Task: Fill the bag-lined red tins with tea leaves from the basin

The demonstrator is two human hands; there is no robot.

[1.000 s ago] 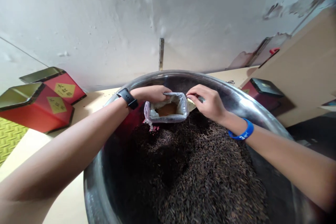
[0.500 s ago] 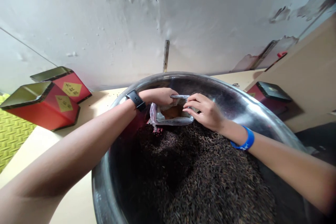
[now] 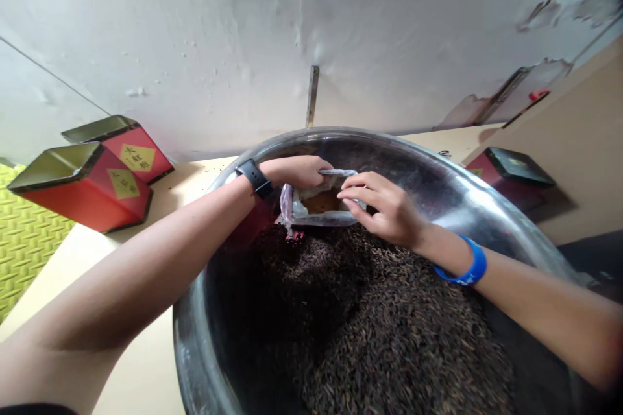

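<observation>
A plastic bag [image 3: 326, 219] with a rectangular open mouth and pinkish sides sits inside a large metal basin [image 3: 187, 337], over dark dried tea leaves [image 3: 413, 331]. The bag's inside looks brown; its lower part is hidden. My left hand [image 3: 304, 172], below a black wristwatch, is closed on the bag's far rim at the left. At the right end of the mouth, my right hand [image 3: 387, 211] has its fingers bent around the rim, with thumb and fingertips at the plastic. A blue band [image 3: 470, 266] circles my right wrist.
Two open red tins [image 3: 92, 198] with yellow labels stand left of the basin on a pale tabletop [image 3: 146, 363]. Another red tin [image 3: 506, 175] is at the right beside a tan panel [image 3: 584, 136]. A peeling wall [image 3: 219, 65] rises behind; yellow woven matting [image 3: 24, 253] lies at left.
My view has shifted slightly, so the tins sit a little further right. My right hand has moved slightly right along the bag's mouth. The left hand keeps its hold.
</observation>
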